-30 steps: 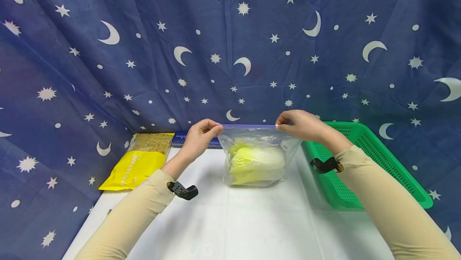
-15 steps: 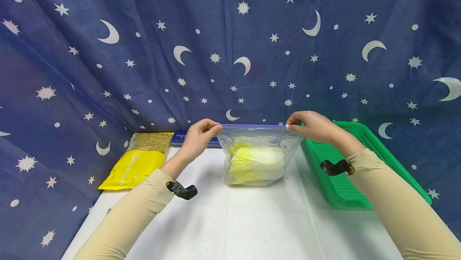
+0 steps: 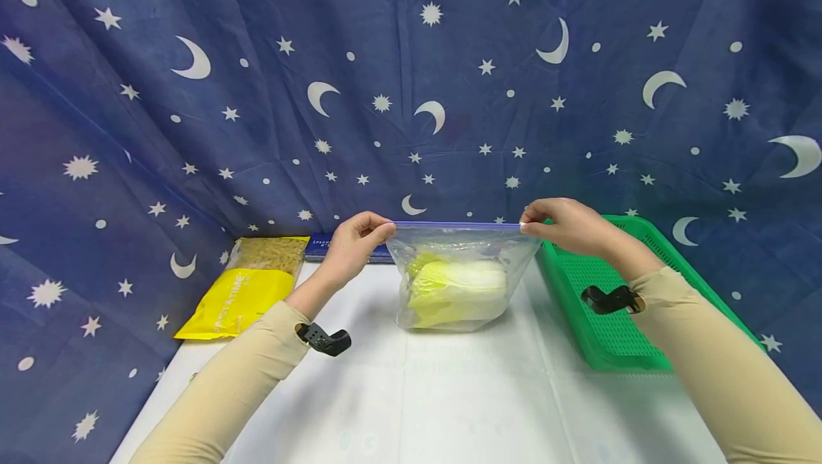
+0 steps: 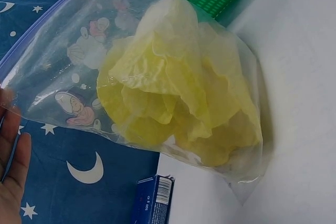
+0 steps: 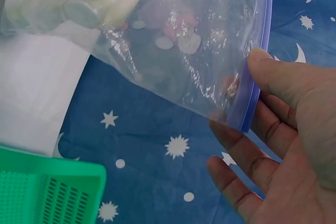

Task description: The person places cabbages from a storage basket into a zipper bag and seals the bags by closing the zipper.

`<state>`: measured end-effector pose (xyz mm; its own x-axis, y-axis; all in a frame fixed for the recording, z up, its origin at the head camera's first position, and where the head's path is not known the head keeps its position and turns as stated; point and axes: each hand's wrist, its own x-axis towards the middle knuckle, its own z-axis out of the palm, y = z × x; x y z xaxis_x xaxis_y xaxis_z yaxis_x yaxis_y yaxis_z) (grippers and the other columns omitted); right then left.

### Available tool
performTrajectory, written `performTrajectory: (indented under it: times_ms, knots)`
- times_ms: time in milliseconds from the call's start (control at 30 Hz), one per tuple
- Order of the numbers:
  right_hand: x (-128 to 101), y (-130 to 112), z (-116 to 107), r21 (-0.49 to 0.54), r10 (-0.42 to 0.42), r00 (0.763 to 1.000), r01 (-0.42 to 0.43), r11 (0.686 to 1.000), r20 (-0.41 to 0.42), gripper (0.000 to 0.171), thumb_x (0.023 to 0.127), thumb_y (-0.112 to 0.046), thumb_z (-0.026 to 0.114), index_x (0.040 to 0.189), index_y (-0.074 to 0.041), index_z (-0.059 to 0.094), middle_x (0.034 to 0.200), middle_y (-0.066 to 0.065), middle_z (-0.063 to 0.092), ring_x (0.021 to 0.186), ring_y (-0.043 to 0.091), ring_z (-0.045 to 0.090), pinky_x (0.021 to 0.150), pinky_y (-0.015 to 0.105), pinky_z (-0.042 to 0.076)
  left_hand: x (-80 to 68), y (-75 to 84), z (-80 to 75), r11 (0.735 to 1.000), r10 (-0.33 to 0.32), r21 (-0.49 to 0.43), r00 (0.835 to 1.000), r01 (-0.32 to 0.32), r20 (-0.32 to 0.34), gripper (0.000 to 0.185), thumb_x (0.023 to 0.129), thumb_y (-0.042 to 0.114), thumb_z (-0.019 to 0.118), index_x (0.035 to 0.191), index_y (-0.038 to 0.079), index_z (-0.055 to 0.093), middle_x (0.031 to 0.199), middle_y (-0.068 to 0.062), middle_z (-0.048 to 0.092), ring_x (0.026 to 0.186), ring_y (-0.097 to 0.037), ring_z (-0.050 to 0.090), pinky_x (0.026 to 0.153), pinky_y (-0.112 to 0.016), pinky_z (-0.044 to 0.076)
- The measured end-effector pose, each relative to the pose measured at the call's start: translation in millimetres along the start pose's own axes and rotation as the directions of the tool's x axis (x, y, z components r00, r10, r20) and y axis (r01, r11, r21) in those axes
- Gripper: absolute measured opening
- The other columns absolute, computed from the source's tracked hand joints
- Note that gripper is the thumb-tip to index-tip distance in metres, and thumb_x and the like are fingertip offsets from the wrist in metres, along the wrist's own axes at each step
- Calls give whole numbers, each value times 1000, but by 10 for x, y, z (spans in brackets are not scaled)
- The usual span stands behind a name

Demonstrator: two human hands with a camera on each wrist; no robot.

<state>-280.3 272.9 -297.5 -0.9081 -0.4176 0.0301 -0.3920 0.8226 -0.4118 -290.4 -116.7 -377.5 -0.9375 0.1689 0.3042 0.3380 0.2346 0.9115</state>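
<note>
Left hand [image 3: 354, 241] and right hand [image 3: 564, 225] each pinch a corner of the crinkly clear zip bag [image 3: 457, 275] holding ruffled napa cabbage [image 3: 457, 293], with a green mesh basket [image 3: 632, 293] at 3 o'clock.

Glossy clear plastic bag [image 3: 459, 271], perforated green plastic basket [image 3: 616, 321], matt cloth backdrop [image 3: 411, 93].

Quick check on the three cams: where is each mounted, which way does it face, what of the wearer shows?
Head: worn on the head, faces forward and down at the table; shows both sleeves, left hand and right hand pinching the zip bag top.
Left wrist: looks along the bag at the cabbage; palm edge visible.
Right wrist: looks at the bag's blue seal; thumb and fingers visible.
Shared: bag in all three; green basket too.
</note>
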Motion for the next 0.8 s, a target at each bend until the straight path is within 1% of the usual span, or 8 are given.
performTrajectory:
  times_ms: [100, 333, 533, 667, 800]
  knots:
    - [-22, 18, -14, 3, 10, 1000, -10, 1000, 0, 25, 104, -30, 62, 119, -11, 68, 121, 8, 68, 109, 26, 62, 89, 48, 52, -1, -2, -9, 1000, 2, 9, 1000, -2, -1, 26, 96, 35, 72, 104, 11, 74, 101, -6, 72, 95, -22, 67, 92, -41, 57]
    - [-79, 94, -32, 18, 42, 999, -42, 999, 2, 27, 104, -32, 62, 119, -11, 68, 119, 7, 68, 109, 26, 62, 88, 48, 52, -10, -22, -30, 1000, 5, 0, 1000, -5, 4, 23, 97, 34, 72, 103, 12, 73, 101, -5, 71, 96, -22, 67, 93, -42, 57]
    - [-123, 143, -39, 41, 33, 999, -33, 999, -2, 25, 105, -30, 61, 118, -10, 68, 115, 7, 68, 104, 24, 63, 86, 46, 53, -8, -11, -30, 1000, 13, 8, 1000, -13, 15, 23, 98, 34, 71, 104, 12, 73, 101, -5, 71, 95, -23, 66, 91, -38, 57]
    - [-126, 153, -19, 78, 30, 1000, -30, 997, -7, 23, 105, -27, 60, 117, -9, 67, 113, 8, 68, 100, 23, 63, 84, 44, 53, -5, 1, -27, 1000, 4, -5, 1000, -4, 9, 23, 98, 32, 71, 105, 10, 73, 100, -7, 70, 95, -28, 66, 91, -42, 57]
    - [-111, 166, 20, 160, 40, 999, -38, 986, -10, 23, 105, -27, 60, 116, -7, 66, 112, 9, 68, 99, 24, 63, 84, 42, 55, 1, 0, -31, 1000, -13, -19, 1000, 12, -8, 23, 98, 30, 71, 105, 9, 73, 99, -9, 70, 93, -30, 65, 93, -48, 57]
